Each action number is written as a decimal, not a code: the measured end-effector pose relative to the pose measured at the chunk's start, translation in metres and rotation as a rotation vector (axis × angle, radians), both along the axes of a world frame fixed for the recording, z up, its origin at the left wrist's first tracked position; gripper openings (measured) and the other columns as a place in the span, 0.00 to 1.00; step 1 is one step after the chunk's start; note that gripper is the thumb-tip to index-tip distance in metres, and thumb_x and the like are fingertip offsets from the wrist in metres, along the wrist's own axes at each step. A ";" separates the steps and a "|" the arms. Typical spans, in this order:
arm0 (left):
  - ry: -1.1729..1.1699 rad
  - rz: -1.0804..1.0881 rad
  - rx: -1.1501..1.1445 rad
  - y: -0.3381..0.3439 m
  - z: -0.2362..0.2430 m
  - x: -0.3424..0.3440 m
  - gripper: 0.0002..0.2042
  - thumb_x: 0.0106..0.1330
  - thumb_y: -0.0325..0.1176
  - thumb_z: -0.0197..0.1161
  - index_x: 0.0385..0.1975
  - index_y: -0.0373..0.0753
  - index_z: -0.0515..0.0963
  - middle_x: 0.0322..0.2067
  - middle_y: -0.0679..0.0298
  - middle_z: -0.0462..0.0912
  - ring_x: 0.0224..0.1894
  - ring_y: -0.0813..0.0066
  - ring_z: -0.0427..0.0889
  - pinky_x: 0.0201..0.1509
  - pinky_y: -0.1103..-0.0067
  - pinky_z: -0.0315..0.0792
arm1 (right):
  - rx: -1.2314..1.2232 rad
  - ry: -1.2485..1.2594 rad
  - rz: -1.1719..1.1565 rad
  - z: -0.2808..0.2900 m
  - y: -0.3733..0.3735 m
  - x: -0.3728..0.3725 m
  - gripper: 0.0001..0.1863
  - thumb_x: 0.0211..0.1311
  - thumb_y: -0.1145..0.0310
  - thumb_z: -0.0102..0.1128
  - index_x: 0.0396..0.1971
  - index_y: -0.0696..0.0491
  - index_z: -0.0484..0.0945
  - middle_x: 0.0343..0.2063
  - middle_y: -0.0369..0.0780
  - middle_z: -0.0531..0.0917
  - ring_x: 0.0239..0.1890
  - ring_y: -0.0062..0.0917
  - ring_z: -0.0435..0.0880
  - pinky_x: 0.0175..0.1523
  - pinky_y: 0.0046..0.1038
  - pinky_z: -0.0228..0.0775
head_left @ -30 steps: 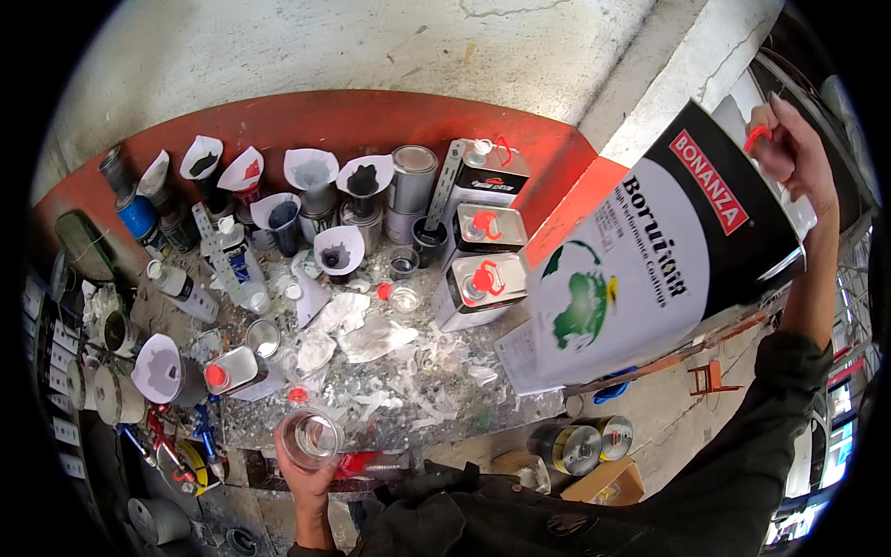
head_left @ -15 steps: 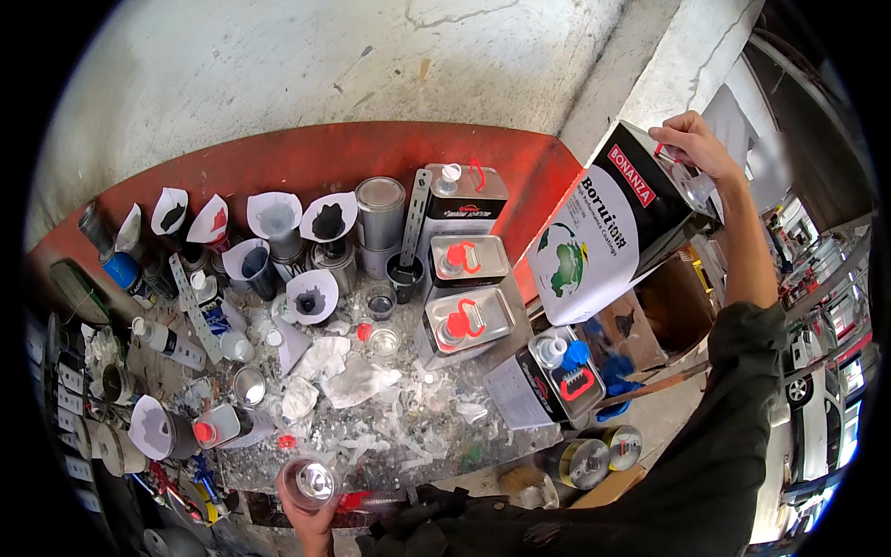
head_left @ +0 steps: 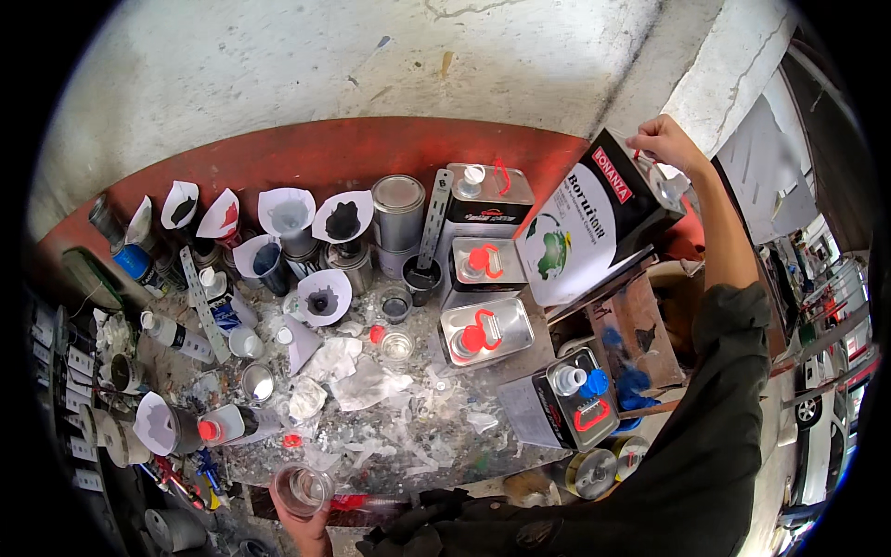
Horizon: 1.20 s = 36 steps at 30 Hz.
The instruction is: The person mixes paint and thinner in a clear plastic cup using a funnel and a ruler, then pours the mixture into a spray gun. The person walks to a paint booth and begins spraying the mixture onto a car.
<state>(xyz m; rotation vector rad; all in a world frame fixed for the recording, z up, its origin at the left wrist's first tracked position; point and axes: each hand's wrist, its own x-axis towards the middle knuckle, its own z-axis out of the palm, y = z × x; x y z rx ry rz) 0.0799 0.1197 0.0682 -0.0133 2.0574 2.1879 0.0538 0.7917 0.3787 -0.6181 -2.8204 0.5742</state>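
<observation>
My left hand (head_left: 302, 524) holds a clear cup (head_left: 304, 487) at the bench's front edge. My right hand (head_left: 666, 141) is closed on the red top handle of a large white-and-black metal can (head_left: 580, 227), held tilted in the air at the right rear. Whether the can's bottom touches anything is unclear. Beneath and left of it stand red-capped metal cans (head_left: 506, 325) and a white-spouted can (head_left: 492, 204). At the bench's right front corner is an open-spouted can (head_left: 529, 413) with a blue cap (head_left: 596, 382) resting on its top.
The stained bench (head_left: 436, 436) holds paper strainers in cups (head_left: 339, 223), tins (head_left: 399, 200), bottles (head_left: 176, 334) and crumpled paper (head_left: 362, 385). A red-and-white wall (head_left: 371, 65) stands behind. A wooden crate (head_left: 622, 325), drums (head_left: 589, 473) and a white car (head_left: 817, 436) are to the right.
My right hand has carried the large can leftward and back, away from me, uncovering the blue-capped can and the crate. My left hand still holds the cup near the front edge.
</observation>
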 end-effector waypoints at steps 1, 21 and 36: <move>0.012 0.000 -0.007 0.001 0.000 0.000 0.43 0.41 0.36 0.74 0.61 0.34 0.60 0.56 0.59 0.67 0.60 0.63 0.66 0.66 0.69 0.57 | -0.003 0.026 -0.009 -0.001 0.007 0.002 0.18 0.52 0.65 0.63 0.08 0.55 0.71 0.08 0.29 0.68 0.13 0.13 0.63 0.19 0.25 0.51; 0.006 0.145 -0.032 -0.001 0.006 0.009 0.43 0.40 0.39 0.76 0.59 0.34 0.62 0.52 0.60 0.70 0.55 0.65 0.70 0.61 0.71 0.62 | -0.002 -0.083 -0.110 -0.132 0.036 -0.063 0.20 0.49 0.58 0.66 0.11 0.59 0.76 0.07 0.37 0.71 0.13 0.23 0.75 0.23 0.32 0.67; 0.064 -0.046 -0.004 0.017 -0.020 -0.008 0.45 0.40 0.38 0.76 0.61 0.33 0.60 0.57 0.57 0.64 0.59 0.60 0.66 0.65 0.65 0.59 | -0.148 0.154 0.235 -0.106 -0.054 0.039 0.13 0.60 0.65 0.61 0.36 0.60 0.80 0.29 0.42 0.83 0.30 0.24 0.80 0.38 0.26 0.72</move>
